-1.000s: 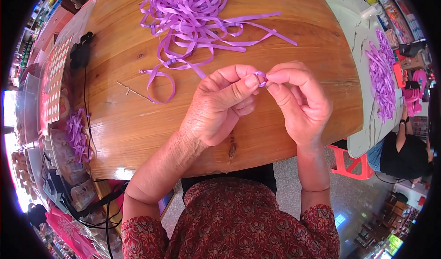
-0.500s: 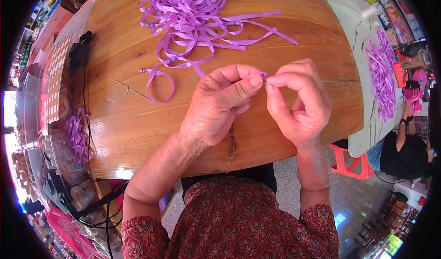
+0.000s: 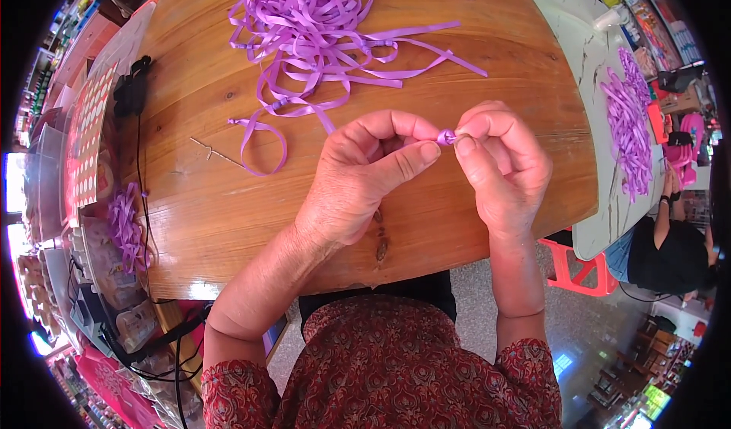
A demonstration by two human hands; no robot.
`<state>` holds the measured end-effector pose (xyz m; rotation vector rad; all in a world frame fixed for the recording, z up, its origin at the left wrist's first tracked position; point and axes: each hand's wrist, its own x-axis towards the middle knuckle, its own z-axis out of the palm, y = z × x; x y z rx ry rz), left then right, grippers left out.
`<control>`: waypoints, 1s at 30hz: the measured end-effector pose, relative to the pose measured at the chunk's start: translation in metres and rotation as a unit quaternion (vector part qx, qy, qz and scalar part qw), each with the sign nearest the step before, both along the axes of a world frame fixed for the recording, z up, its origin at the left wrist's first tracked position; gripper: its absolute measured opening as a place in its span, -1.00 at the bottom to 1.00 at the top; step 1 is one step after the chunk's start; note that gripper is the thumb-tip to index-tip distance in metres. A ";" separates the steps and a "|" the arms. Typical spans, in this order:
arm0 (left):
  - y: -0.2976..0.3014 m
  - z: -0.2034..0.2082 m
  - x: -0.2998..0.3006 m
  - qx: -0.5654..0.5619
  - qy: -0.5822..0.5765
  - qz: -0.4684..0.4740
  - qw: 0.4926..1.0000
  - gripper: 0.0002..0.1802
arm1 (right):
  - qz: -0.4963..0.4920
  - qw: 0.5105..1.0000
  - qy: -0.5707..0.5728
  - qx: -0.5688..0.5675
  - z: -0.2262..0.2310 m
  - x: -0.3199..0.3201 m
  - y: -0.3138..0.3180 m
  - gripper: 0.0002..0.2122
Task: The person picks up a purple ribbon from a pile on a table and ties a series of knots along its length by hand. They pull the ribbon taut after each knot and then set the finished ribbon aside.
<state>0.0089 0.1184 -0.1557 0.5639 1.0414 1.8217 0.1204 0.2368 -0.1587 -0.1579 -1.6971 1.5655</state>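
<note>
Between my two hands a small knotted bit of purple ribbon (image 3: pixel 446 137) shows over the wooden table. My left hand (image 3: pixel 373 166) pinches it from the left between thumb and forefinger. From the other side my right hand (image 3: pixel 506 162) grips its end with thumb and fingertips. A strip of the same ribbon leads from behind my left hand up toward the big tangled pile of purple ribbons (image 3: pixel 304 29), several of which carry knots. Left of my left hand lies a ribbon loop (image 3: pixel 285 146), beside a thin twisted metal wire tool (image 3: pixel 213 152).
The wooden table (image 3: pixel 426 231) has a white marbled table (image 3: pixel 567 25) at its right, bearing another ribbon heap (image 3: pixel 630 140). At the left edge are a small ribbon bunch (image 3: pixel 126 227), black cable (image 3: pixel 142 155) and clear plastic containers. A red stool (image 3: pixel 582 269) and another person (image 3: pixel 670 250) are at right.
My hands have drawn slightly apart, so the purple knot now shows between the fingertips. My right hand has turned a little. The whole view has shifted slightly.
</note>
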 end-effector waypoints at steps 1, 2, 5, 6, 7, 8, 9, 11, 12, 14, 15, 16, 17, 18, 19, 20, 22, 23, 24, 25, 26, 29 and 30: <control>0.000 0.000 0.000 -0.007 0.003 0.007 1.000 -0.83 | 0.000 1.000 0.000 0.000 0.000 0.000 0.000 -0.88; 0.000 0.001 0.001 -0.014 0.005 0.015 1.000 -0.83 | -0.005 1.000 0.000 -0.015 0.001 0.000 -0.001 -0.88; -0.001 0.001 0.000 -0.029 0.023 0.032 0.999 -0.85 | -0.010 0.999 0.000 -0.034 0.001 0.001 -0.001 -0.88; -0.001 0.001 0.000 -0.030 0.023 0.031 0.999 -0.85 | -0.010 0.999 -0.002 -0.037 0.001 0.001 0.000 -0.88; -0.002 0.002 -0.001 -0.027 0.010 0.026 0.999 -0.88 | -0.011 0.999 -0.002 -0.038 0.001 0.002 0.000 -0.88; -0.003 0.003 -0.002 -0.024 -0.002 0.021 0.999 -0.91 | -0.014 1.000 -0.012 -0.017 0.000 0.002 0.001 -0.89; -0.003 0.003 -0.003 -0.025 -0.001 0.021 0.999 -0.91 | -0.018 1.000 -0.022 0.005 0.000 0.001 0.001 -0.89; -0.003 0.004 -0.004 -0.031 0.017 0.020 0.999 -0.91 | -0.018 1.000 -0.019 0.009 0.001 0.000 0.001 -0.88; -0.002 0.004 -0.003 -0.031 0.017 0.020 0.999 -0.91 | -0.019 1.000 -0.016 0.014 0.001 0.000 0.001 -0.87; 0.000 0.005 -0.001 -0.052 0.035 0.048 0.997 -0.88 | -0.046 0.995 -0.017 0.090 0.004 0.001 0.005 -0.82; 0.000 0.004 -0.003 -0.051 0.036 0.049 0.997 -0.88 | -0.074 0.983 -0.018 0.165 0.006 0.001 0.007 -0.76; -0.001 0.003 -0.004 -0.040 0.025 0.036 0.998 -0.90 | -0.073 0.983 -0.017 0.166 0.009 0.001 0.008 -0.76; -0.003 0.002 -0.005 -0.030 0.015 0.023 0.999 -0.92 | -0.085 0.959 -0.038 0.267 0.014 0.001 0.008 -0.71; -0.003 0.003 -0.005 -0.030 0.015 0.024 0.999 -0.92 | -0.097 0.924 -0.059 0.364 0.017 0.001 0.008 -0.65; -0.003 0.003 -0.005 -0.030 0.010 0.016 0.999 -0.92 | -0.096 0.924 -0.058 0.364 0.018 0.000 0.007 -0.65; -0.003 0.004 -0.005 -0.031 0.005 0.009 0.999 -0.92 | -0.098 0.901 -0.074 0.416 0.019 -0.001 0.007 -0.62; -0.003 0.006 -0.004 -0.032 0.022 0.012 0.999 -0.93 | -0.104 0.864 -0.096 0.484 0.021 0.000 0.006 -0.61; -0.003 0.007 -0.004 -0.035 0.039 0.015 0.999 -0.93 | -0.103 0.864 -0.094 0.484 0.022 0.002 0.008 -0.61; -0.002 0.004 -0.004 -0.034 0.039 0.018 0.998 -0.93 | -0.100 0.847 -0.099 0.513 0.023 0.004 0.011 -0.65; -0.001 -0.001 -0.002 -0.034 0.072 0.029 0.996 -0.94 | -0.097 0.829 -0.104 0.541 0.024 0.006 0.013 -0.68; -0.001 -0.004 -0.001 -0.034 0.106 0.042 0.993 -0.96 | -0.094 0.830 -0.101 0.541 0.025 0.008 0.013 -0.68; -0.003 -0.010 -0.001 -0.032 0.231 0.059 0.971 -0.93 | -0.080 0.805 -0.137 0.572 0.032 0.013 0.013 -0.77; -0.003 -0.008 0.000 -0.034 0.231 0.064 0.970 -0.93 | -0.075 0.802 -0.150 0.574 0.035 0.017 0.013 -0.79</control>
